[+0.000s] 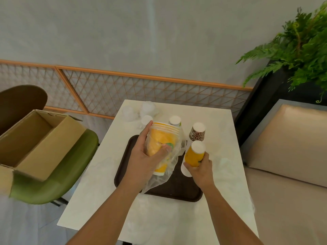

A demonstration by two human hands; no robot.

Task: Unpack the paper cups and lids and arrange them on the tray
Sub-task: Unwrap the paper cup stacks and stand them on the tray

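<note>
Over the dark brown rectangular plastic tray [177,190], you are midway through unpacking: cups are coming out of their wrapper and going down 1 at a time. Your left hand [141,156] is curled around the nested stack of yellow paper cups [162,137], thumb on the near side and fingers wrapped behind, with the clear crinkled plastic sleeve [162,175] hanging loose from the stack's lower end over the tray. Your right hand [200,167] is closed around 1 single yellow paper cup [193,156], held base-up and slightly tilted at the tray's right edge; whether its rim already rests on the tray is hard to tell.

2 more upturned cups stand just beyond: a brown patterned paper cup [197,134] and a white paper cup with a green print [174,121]. The clear plastic lids [139,110] sit bunched at the far left corner of the white marble-look bench [221,191], well apart from the tray.

Next, I judge, you need to seat that single cup level, let go, then draw another from the stack while your left hand steadies it and keeps the sleeve clear.
</note>
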